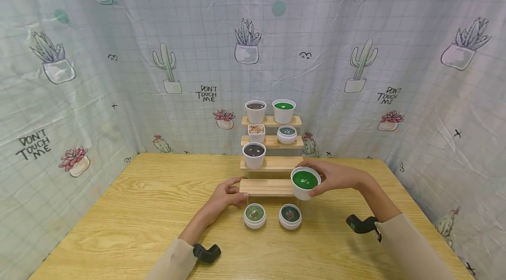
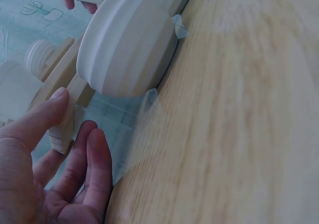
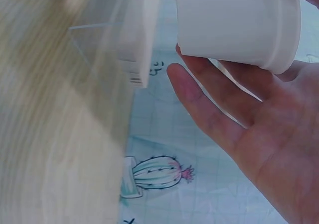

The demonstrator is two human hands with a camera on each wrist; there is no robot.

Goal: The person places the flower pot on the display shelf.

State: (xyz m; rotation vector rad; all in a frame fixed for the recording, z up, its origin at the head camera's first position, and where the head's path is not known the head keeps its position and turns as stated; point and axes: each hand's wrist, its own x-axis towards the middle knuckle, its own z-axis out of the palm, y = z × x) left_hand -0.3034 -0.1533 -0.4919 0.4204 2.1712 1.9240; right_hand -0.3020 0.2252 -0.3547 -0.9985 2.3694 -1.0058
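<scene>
A white pot with a bright green filling (image 1: pixel 305 180) is in my right hand (image 1: pixel 336 177), thumb at the near side and fingers round the back. In the right wrist view the white pot (image 3: pixel 229 25) is above the spread lower fingers. It is by the right end of the lowest step (image 1: pixel 265 188) of a tiered wooden stand; whether it touches the step I cannot tell. At that step's left end, my left hand (image 1: pixel 223 196) pinches the board (image 2: pixel 70 114) between thumb and finger, the other fingers beneath.
Two low round white pots, one light green (image 1: pixel 254 216) and one dark green (image 1: pixel 290 217), stand before the stand. Higher steps hold a dark-filled pot (image 1: pixel 254 156), a square pot (image 1: pixel 256 133) and several others. A patterned curtain (image 1: pixel 189 73) surrounds the wooden table (image 1: pixel 158 210).
</scene>
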